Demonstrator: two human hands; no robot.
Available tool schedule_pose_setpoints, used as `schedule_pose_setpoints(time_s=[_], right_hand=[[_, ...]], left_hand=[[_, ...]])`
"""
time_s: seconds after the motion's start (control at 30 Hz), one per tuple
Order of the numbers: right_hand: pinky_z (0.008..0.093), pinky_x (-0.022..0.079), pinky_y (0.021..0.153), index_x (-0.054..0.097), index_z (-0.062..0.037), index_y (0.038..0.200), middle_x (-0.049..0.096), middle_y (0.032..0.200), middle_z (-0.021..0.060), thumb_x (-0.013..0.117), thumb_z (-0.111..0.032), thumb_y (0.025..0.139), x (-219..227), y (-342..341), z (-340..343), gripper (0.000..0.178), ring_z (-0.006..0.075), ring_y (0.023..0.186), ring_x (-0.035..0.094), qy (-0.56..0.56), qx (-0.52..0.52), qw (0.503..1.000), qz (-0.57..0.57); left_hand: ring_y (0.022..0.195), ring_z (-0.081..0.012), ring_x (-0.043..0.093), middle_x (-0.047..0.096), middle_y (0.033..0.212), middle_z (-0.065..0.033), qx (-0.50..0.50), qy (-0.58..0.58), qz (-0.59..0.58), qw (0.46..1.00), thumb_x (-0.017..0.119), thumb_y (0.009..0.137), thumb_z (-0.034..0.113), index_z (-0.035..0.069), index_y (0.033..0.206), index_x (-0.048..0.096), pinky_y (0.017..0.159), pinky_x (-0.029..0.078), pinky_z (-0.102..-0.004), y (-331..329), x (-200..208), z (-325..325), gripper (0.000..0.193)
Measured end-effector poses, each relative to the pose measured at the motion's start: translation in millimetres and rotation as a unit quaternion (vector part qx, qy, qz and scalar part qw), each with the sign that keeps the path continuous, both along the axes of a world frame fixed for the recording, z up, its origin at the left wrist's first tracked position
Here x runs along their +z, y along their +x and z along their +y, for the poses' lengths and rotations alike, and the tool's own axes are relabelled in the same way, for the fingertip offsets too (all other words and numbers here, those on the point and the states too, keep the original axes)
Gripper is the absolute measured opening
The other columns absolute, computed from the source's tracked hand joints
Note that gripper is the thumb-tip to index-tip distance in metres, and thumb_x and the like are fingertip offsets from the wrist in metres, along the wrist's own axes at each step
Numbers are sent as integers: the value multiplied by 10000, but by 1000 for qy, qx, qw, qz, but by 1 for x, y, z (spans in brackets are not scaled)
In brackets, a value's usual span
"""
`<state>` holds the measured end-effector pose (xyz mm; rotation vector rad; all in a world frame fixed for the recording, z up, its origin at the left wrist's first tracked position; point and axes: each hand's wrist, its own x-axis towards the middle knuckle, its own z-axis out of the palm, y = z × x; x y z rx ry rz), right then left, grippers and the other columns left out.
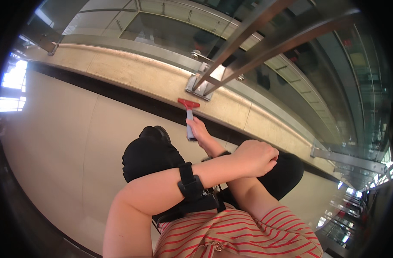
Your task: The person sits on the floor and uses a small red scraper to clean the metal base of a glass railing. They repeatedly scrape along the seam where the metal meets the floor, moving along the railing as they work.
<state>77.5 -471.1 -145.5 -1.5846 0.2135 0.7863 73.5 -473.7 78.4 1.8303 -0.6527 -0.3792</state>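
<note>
Right hand gripped scraper at near edge of stone ledge

The person's right hand was closed around the grey handle of the scraper, its fingers wrapped about the middle. The tool's red head pointed away from the body and lay over the ledge's near edge, just beside a metal base plate; whether it touched the stone could not be told. From that plate a metal post rose in two flat bars, with glass panels behind it along the ledge's far edge.

The left hand held no visible tool. Its fingers were curled in, and it was well apart from the scraper, near the black-clad right knee. The left forearm crossed above the right one, with a black band at its wrist.

Below the ledge's near edge ran a dark strip, and pale floor tiles spread from there. The left knee was bent, and a striped top covered the torso.
</note>
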Motion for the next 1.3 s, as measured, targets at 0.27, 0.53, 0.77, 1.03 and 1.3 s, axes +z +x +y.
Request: schedule_pose_setpoints(time_s=[0.27,0.53,0.77,1.03,1.3], right_hand=[[250,368,492,558,-113,1069,485,689,-7,479,-426,885,14,20,-63,372,93,568,463,-153,143,974,91],[345,449,598,595,-183,1122,597,752,80,453,-419,870,39,64,-87,374,213,641,573,-335,301,888,-91],[402,472,757,623,-222,1076,647,914,98,450,-434,843,65,96,-78,359,305,875,596,-366,384,839,-122],[387,476,768,622,-224,1087,640,974,97,454,-447,837,47,101,-57,375,306,923,589,-355,421,807,-213],[380,472,765,614,-216,1098,640,978,91,455,-454,839,55,115,-89,386,302,913,589,-369,448,797,-167]], left_hand=[[772,-301,606,635,820,-104,1,-8,-1,1000,530,785,187,52,856,621,665,476,-411,1,0,0,178],[777,-307,602,629,825,-124,-5,-39,4,999,504,794,164,34,860,617,660,473,-414,-2,0,1,185],[722,-321,603,624,746,-128,0,-31,-10,999,507,796,177,44,811,615,628,473,-417,1,4,-5,172],[740,-310,598,629,784,-115,5,-17,10,1000,501,814,182,49,826,606,630,466,-416,1,0,4,170],[739,-309,597,622,786,-114,-5,-24,27,999,503,818,173,42,858,609,639,463,-414,0,7,12,174]])
